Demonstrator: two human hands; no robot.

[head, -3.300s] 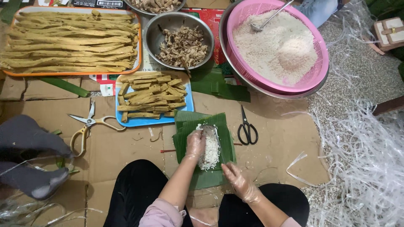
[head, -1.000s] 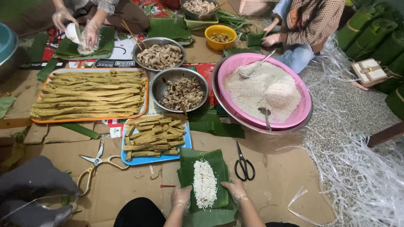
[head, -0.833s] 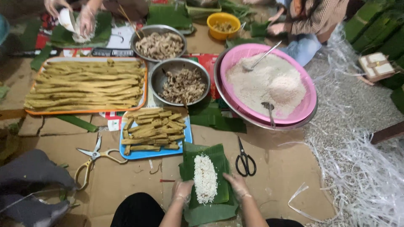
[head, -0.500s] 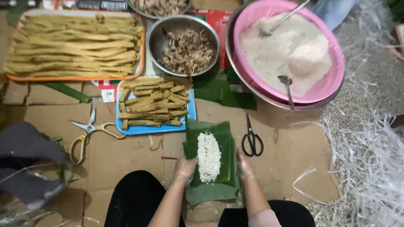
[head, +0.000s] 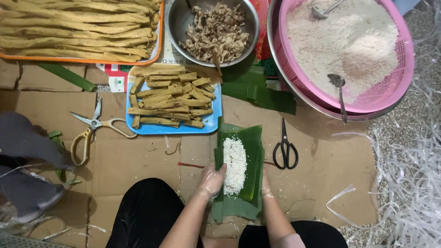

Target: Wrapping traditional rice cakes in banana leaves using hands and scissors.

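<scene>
Folded green banana leaf point(head: 243, 151) with a strip of white rice point(head: 234, 165) lies on cardboard | gloved left hand point(head: 211, 180) fingers curled on its left edge | gloved right hand point(head: 266, 186) grips right edge, fingers hidden | black scissors point(head: 285, 148) just beside.

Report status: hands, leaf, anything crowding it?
Left hand and right hand cup the green leaf edges. Rice strip lies along its middle. Black scissors just right, apart; blue tray above-left.
</scene>
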